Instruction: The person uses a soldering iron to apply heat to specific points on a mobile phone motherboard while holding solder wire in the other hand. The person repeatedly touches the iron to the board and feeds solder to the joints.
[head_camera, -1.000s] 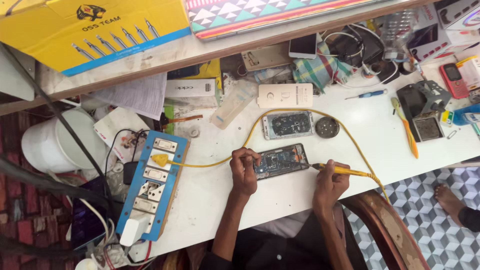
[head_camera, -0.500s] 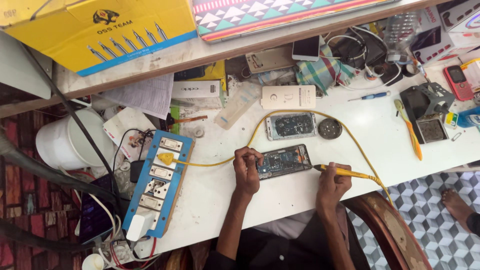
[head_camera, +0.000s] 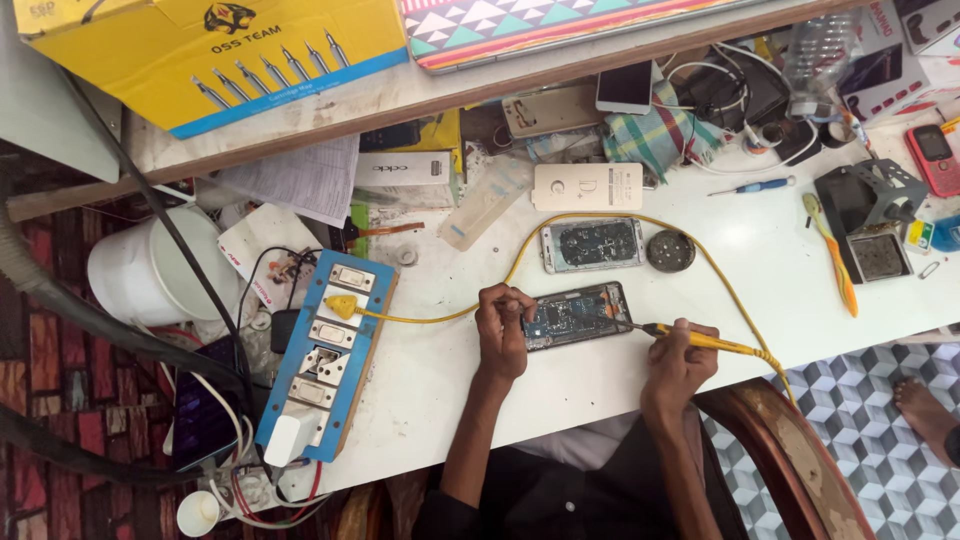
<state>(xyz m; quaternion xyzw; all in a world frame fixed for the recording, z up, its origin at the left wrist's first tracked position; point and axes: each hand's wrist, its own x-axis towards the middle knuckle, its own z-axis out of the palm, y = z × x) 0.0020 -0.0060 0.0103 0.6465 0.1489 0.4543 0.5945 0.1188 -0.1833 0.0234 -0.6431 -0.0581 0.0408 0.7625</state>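
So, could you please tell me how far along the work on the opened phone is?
Done: the opened black phone lies back-off, board bared. In hand: the left hand steadies it while the right hand touches the yellow soldering iron to it. Left: closing it up.

An opened black smartphone (head_camera: 577, 315) is laid on the white worktable (head_camera: 440, 390), between the left hand (head_camera: 503, 328) and right hand (head_camera: 677, 358). Behind it a second opened, silver-framed phone (head_camera: 593, 244) is placed, and the blue wooden socket board (head_camera: 325, 360) is set to the left.
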